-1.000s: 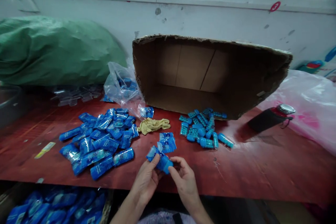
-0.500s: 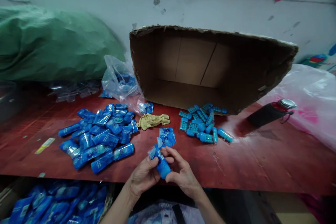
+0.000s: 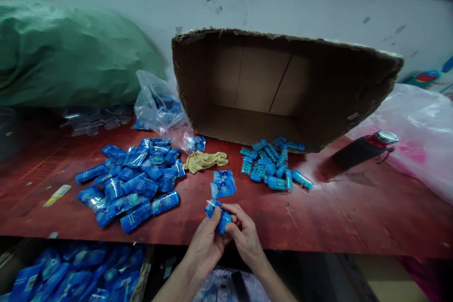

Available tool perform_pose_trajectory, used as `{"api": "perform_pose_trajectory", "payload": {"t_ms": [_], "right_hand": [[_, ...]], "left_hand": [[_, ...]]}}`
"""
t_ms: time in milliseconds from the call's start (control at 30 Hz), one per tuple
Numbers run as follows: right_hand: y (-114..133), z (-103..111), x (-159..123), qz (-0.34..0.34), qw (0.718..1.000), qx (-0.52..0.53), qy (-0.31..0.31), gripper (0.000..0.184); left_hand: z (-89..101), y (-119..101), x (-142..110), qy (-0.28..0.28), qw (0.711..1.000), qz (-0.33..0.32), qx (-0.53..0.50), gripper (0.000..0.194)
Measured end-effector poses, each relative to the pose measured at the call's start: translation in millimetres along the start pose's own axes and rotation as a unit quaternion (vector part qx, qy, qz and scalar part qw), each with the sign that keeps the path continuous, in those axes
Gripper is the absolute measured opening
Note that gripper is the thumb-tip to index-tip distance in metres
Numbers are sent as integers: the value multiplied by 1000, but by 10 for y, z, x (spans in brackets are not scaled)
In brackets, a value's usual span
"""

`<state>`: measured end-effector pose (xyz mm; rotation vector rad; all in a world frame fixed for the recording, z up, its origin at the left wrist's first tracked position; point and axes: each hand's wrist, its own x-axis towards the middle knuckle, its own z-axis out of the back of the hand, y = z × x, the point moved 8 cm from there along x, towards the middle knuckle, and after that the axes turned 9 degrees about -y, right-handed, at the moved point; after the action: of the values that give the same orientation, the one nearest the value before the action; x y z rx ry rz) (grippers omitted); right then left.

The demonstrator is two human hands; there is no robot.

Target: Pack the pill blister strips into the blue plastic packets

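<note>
Above the table's front edge, my left hand (image 3: 208, 237) and my right hand (image 3: 246, 234) both grip one small bottle in a blue printed sleeve (image 3: 223, 222). The left thumb presses on its upper part, and the right fingers close round its lower end. Just beyond lie flat blue printed sleeves (image 3: 223, 184). A pile of blue-sleeved bottles (image 3: 136, 179) spreads to the left. Farther right sits a group of bare clear bottles with blue caps and blue beads inside (image 3: 271, 165). A crumpled yellow glove (image 3: 205, 162) rests between these groups.
A large cardboard box (image 3: 247, 127) lies on its side at the back, opening towards me. A dark flask (image 3: 364, 150) stands to its right. A clear bag (image 3: 159, 108) and a green sack (image 3: 71, 56) are at left. Below the table, a carton holds more sleeved bottles (image 3: 81, 269).
Both hands have shifted slightly and turned the sleeved bottle, with the left thumb now higher on it and the right fingers closer round it. The view has moved slightly.
</note>
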<state>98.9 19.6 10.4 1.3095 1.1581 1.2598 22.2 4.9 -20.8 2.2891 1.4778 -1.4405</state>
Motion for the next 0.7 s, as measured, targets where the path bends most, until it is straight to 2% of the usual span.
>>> {"api": "perform_pose_trajectory", "payload": {"t_ms": [100,267,367,467,500,567,633,700], "right_hand": [[-92,53,26,-32,999,-3,-18,29],[-112,-2,56,-89,994,47,39,35],[-129,-31,47,-106,993,39,16,35],[-121,-85,31,-92,996,21,0,36],[-108,-106,31,-82,996,16,5,37],[-63,-124,61,-56,998,-6,20,37],[-5,-97,149,-22,998,-55,30,36],[63,-43,315,20,992,-126,21,31]], "left_hand": [[-13,-38,-22,16,1000,6,-4,15],[-12,-65,-61,80,997,16,-1,15],[13,-34,-47,73,997,0,-7,14],[22,-89,-33,49,999,-9,-10,13],[22,-171,-35,41,999,-14,-15,15],[27,-471,-56,29,998,-39,-41,21],[54,-929,-111,23,990,-109,-90,34],[101,-1391,-199,19,971,-211,-109,50]]}}
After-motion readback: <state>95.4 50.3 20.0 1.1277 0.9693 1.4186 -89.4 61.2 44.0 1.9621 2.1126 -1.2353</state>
